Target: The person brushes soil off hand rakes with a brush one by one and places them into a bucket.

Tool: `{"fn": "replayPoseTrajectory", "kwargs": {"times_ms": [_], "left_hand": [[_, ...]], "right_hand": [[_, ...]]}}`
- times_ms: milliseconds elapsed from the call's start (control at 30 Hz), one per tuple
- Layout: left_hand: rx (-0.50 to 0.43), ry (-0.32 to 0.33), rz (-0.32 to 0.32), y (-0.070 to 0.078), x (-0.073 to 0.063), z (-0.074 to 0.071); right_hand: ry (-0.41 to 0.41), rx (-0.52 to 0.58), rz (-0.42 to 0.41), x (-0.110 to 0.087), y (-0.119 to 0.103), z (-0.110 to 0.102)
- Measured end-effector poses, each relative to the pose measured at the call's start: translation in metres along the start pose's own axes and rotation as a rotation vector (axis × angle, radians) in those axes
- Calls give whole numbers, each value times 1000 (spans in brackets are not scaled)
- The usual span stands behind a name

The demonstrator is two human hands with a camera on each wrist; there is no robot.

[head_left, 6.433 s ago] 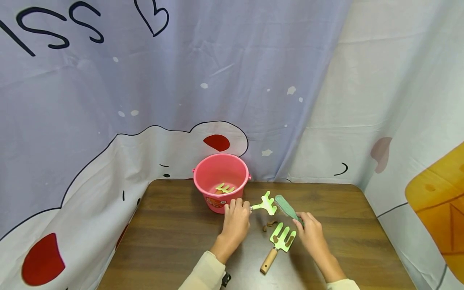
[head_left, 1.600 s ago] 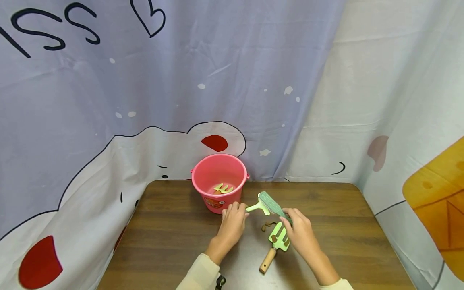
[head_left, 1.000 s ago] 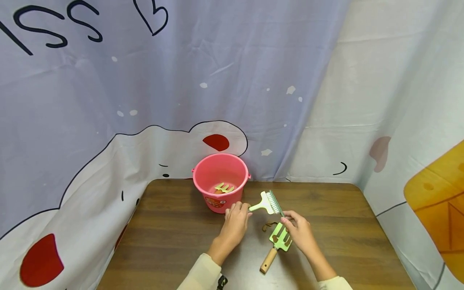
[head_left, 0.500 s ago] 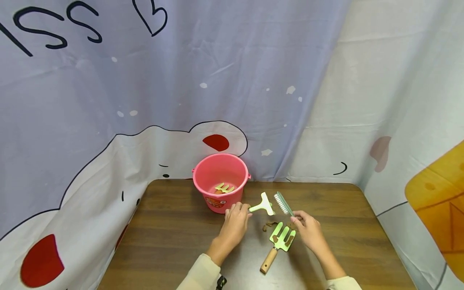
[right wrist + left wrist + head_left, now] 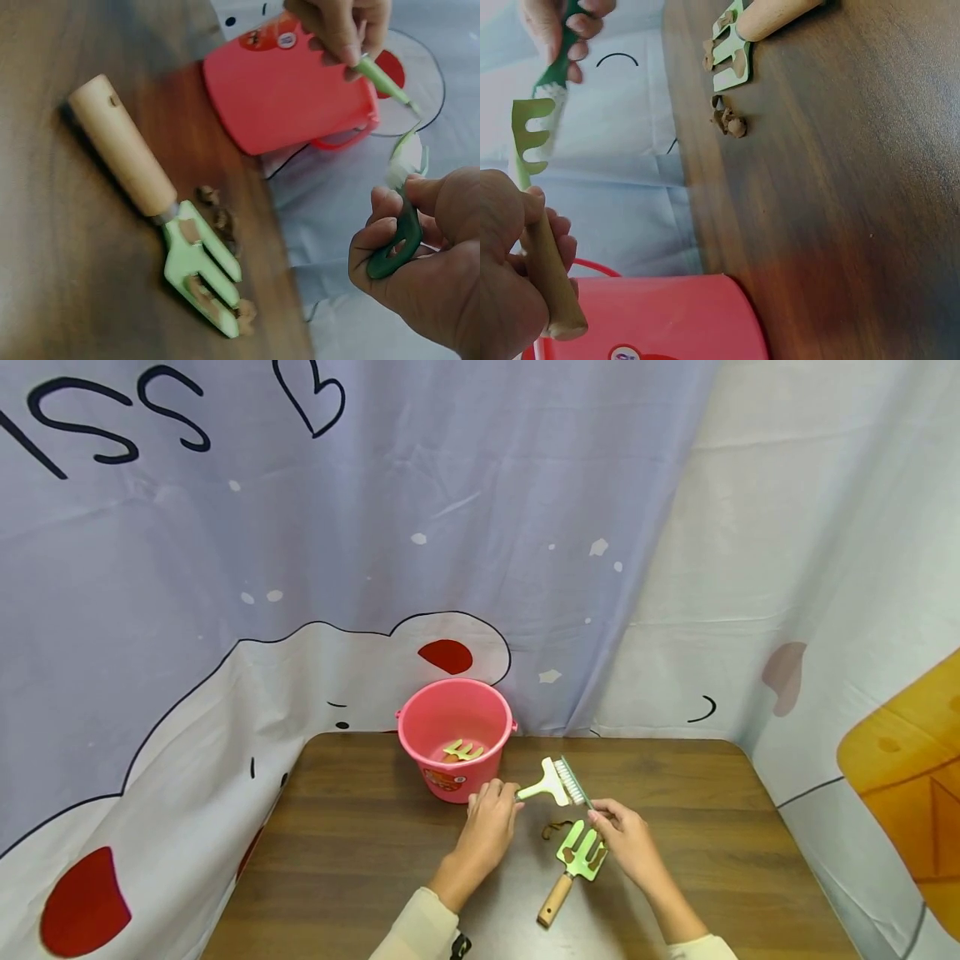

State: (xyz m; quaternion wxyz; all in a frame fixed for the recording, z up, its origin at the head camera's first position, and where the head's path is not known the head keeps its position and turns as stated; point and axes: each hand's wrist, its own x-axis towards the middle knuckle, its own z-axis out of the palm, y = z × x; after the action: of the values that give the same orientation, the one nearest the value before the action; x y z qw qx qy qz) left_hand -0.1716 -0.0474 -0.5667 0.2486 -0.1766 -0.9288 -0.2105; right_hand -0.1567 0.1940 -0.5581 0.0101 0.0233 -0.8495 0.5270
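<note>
Left hand grips the small rake by its wooden handle above the tabletop beside the pink bucket, while the right hand holds the green brush, bristles at the rake's head, where too hard a stroke could twist the rake loose.

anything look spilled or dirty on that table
Yes: small brown clumps lie loose on the wooden table, near the tines of the green garden fork, which has brown smears too. It looks like spilled dirt.
</note>
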Motion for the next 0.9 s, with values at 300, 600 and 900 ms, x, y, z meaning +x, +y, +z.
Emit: {"fn": "replayPoseTrajectory", "kwargs": {"times_ms": [300,600,900], "left_hand": [[2,44,41,1,-1,-3],[2,31,-14,0,5,-20],[37,86,-7,-11,11,-44]], "right_hand": [[-28,-12,45,2,20,7],[16,-76,28,0,29,-11],[77,-178,-12,-4,38,-32]]}}
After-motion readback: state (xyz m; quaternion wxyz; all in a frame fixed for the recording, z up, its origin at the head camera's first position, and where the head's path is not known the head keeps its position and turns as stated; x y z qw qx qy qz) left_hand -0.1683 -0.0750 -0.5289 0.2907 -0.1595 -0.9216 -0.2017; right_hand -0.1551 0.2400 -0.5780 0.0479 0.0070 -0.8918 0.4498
